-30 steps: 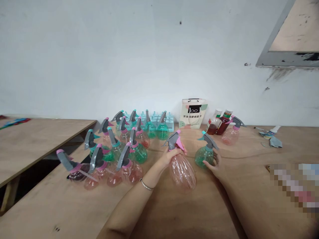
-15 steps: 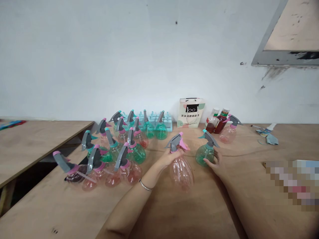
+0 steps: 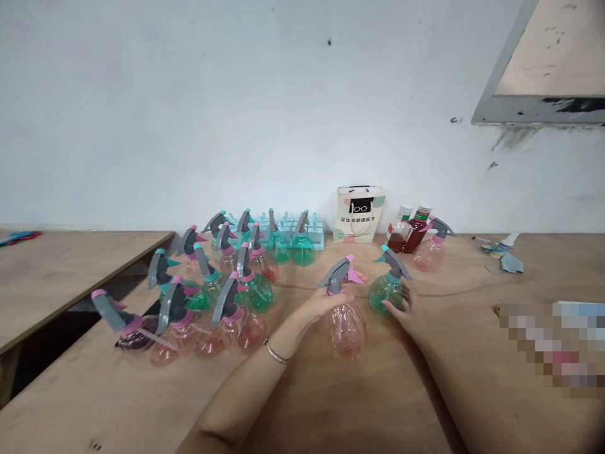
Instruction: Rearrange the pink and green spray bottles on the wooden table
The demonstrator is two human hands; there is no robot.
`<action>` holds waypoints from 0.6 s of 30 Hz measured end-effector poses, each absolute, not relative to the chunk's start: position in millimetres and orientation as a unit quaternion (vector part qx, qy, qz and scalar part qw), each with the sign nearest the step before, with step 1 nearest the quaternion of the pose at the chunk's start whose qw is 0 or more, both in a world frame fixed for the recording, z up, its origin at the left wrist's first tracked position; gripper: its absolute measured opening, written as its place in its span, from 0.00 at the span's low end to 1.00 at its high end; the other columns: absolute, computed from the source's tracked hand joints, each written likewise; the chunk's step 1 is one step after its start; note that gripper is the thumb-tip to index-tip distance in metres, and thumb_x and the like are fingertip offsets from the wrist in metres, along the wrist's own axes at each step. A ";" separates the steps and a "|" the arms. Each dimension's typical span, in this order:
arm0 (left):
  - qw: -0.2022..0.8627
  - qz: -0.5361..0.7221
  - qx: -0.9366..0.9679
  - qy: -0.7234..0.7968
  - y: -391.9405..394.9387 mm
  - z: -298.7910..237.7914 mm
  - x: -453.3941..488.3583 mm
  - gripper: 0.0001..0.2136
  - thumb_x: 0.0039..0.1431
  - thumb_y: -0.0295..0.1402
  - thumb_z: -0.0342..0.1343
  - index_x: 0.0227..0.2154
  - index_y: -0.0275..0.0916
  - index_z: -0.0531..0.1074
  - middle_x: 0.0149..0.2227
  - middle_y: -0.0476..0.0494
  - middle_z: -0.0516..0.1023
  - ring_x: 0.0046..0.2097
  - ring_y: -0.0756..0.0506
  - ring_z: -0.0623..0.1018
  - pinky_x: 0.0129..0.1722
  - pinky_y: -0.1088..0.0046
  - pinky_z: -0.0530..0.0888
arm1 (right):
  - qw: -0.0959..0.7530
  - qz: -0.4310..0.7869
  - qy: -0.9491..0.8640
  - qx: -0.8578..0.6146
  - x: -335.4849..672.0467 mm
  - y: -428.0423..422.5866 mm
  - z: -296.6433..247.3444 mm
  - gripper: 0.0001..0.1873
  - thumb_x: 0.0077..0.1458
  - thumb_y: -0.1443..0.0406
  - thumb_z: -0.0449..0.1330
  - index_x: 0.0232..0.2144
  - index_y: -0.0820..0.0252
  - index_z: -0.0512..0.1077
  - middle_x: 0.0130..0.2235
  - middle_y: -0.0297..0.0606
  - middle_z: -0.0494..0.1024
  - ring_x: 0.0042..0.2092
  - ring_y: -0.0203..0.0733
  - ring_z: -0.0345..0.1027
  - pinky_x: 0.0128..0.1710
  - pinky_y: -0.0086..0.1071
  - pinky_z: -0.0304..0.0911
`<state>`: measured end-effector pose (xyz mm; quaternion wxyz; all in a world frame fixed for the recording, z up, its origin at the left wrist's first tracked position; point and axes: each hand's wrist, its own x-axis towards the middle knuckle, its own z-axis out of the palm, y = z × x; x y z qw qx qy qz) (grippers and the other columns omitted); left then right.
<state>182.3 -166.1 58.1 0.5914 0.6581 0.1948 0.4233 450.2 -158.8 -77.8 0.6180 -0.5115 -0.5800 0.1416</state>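
My left hand is wrapped round the neck of a clear pink spray bottle with a grey and pink trigger head. That bottle is roughly upright in front of me; whether its base touches the table I cannot tell. To its right, a clear green spray bottle with a grey and teal head stands on the table. My right hand grips its lower right side, thumb in front and fingers partly hidden behind. Several more pink and green spray bottles stand grouped to the left, one of them dark purple.
Against the wall stand a paper bag, a pale blue rack and two labelled bottles. Another pink spray bottle is beside them. Small tools and a cloth lie further right. A gap separates the tables at left.
The pink spray bottle in my left hand has shifted slightly, its head moving a little to the right. My right hand stays on the green one. The whole view has turned slightly.
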 end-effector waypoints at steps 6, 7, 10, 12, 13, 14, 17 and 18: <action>0.604 0.487 0.554 0.303 -162.3 49.1 185.1 0.13 0.43 0.39 0.62 0.31 0.38 0.76 0.36 0.43 0.80 0.41 0.40 0.78 0.47 0.61 0.73 | 0.617 0.169 -0.565 -0.521 450.7 -159.2 -79.0 0.43 0.39 0.45 0.71 0.55 0.57 0.66 0.53 0.51 0.75 0.49 0.58 0.75 0.50 0.55 0.72; 0.606 0.497 0.533 0.318 -161.2 48.1 185.0 0.13 0.42 0.39 0.62 0.31 0.38 0.75 0.35 0.43 0.80 0.40 0.41 0.78 0.44 0.62 0.74 | 0.618 0.172 -0.562 -0.523 450.4 -159.7 -78.6 0.44 0.39 0.45 0.70 0.55 0.57 0.66 0.53 0.51 0.75 0.50 0.59 0.75 0.50 0.55 0.73; 0.610 0.494 0.554 0.277 -159.9 48.7 183.6 0.14 0.41 0.37 0.62 0.33 0.38 0.76 0.38 0.41 0.81 0.43 0.40 0.78 0.48 0.62 0.73 | 0.618 0.173 -0.563 -0.521 449.8 -160.9 -77.5 0.44 0.40 0.45 0.70 0.55 0.58 0.66 0.54 0.52 0.74 0.50 0.59 0.75 0.49 0.55 0.73; 0.599 0.483 0.596 0.231 -160.7 49.8 183.3 0.15 0.43 0.36 0.62 0.36 0.38 0.77 0.43 0.40 0.81 0.50 0.39 0.77 0.54 0.62 0.71 | 0.617 0.166 -0.570 -0.517 449.7 -160.9 -77.6 0.43 0.41 0.46 0.70 0.56 0.57 0.66 0.54 0.52 0.74 0.49 0.59 0.75 0.50 0.55 0.73; 0.591 0.476 0.612 0.220 -161.3 49.7 183.5 0.15 0.44 0.35 0.62 0.37 0.38 0.77 0.44 0.40 0.81 0.52 0.39 0.76 0.55 0.62 0.69 | 0.617 0.162 -0.573 -0.515 449.7 -160.6 -78.0 0.43 0.41 0.46 0.70 0.56 0.56 0.66 0.54 0.51 0.74 0.49 0.58 0.75 0.50 0.55 0.73; 0.584 0.477 0.618 0.222 -161.9 49.0 184.1 0.14 0.45 0.35 0.63 0.37 0.38 0.77 0.44 0.40 0.80 0.52 0.39 0.76 0.56 0.61 0.69 | 0.618 0.161 -0.574 -0.512 449.7 -160.3 -78.6 0.43 0.41 0.46 0.70 0.56 0.55 0.66 0.54 0.51 0.75 0.49 0.58 0.75 0.49 0.55 0.73; 0.559 0.524 0.572 0.292 -162.1 45.2 186.4 0.10 0.46 0.37 0.61 0.31 0.38 0.75 0.37 0.42 0.80 0.45 0.40 0.78 0.51 0.60 0.72 | 0.624 0.170 -0.571 -0.505 449.2 -159.5 -80.4 0.43 0.41 0.46 0.70 0.57 0.55 0.65 0.53 0.50 0.75 0.48 0.56 0.75 0.48 0.53 0.75; 0.542 0.545 0.554 0.319 -161.4 44.2 186.8 0.09 0.46 0.37 0.61 0.29 0.38 0.74 0.35 0.43 0.79 0.43 0.41 0.78 0.49 0.61 0.73 | 0.627 0.173 -0.570 -0.502 449.0 -159.4 -80.7 0.44 0.42 0.46 0.70 0.57 0.55 0.64 0.52 0.50 0.75 0.48 0.56 0.76 0.47 0.52 0.75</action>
